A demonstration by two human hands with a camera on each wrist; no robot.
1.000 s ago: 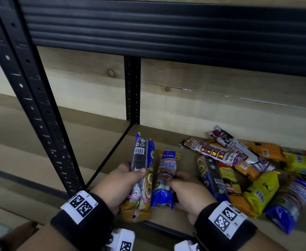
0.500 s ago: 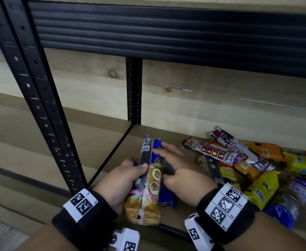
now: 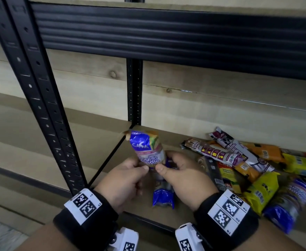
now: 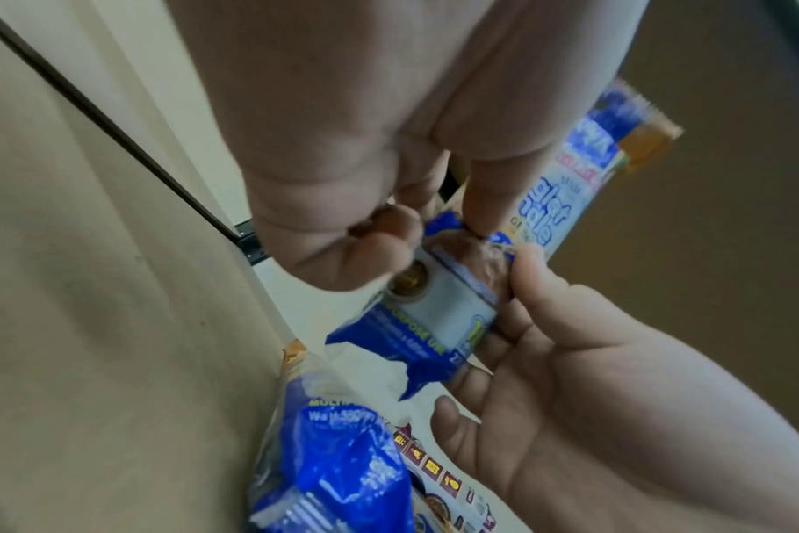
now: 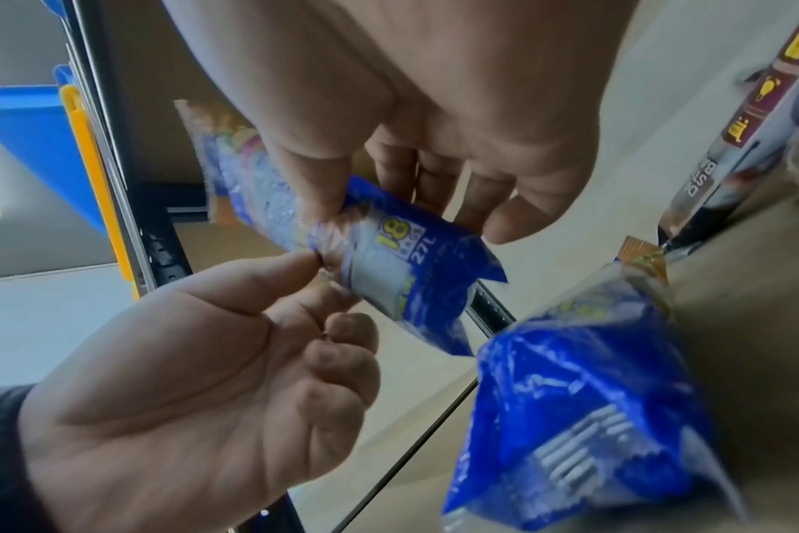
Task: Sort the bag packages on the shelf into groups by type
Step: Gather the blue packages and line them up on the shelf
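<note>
A blue and white bag package (image 3: 149,151) was held above the front left part of the wooden shelf (image 3: 168,142), tilted with its upper end leaning away toward the left corner of the shelf. It was pinched near its middle by the left hand (image 3: 125,180), thumb on the front and fingers curled behind, and it was gripped from the other side by the right hand (image 3: 183,178), whose thumb was pressed on the wrapper just beside the left thumb. In the right wrist view the same package (image 5: 379,245) was seen between both thumbs, with "18" and "27L" printed on its blue lower end. A second blue package (image 3: 163,195) was lying on the shelf board below and between the two hands, near the front edge; whether it was touched by either hand could not be told. Well to the right, a loose heap of other packages was spread on the shelf: two long maroon and white drawstring bag packages (image 3: 213,153), orange packages (image 3: 264,151), yellow packages (image 3: 262,189) and another blue package (image 3: 289,201), several overlapping one another. The black metal upright (image 3: 40,105) of the rack stood at the left, and a black beam (image 3: 166,37) ran across above. Black wristbands with printed square markers (image 3: 84,203) were worn on both wrists.
</note>
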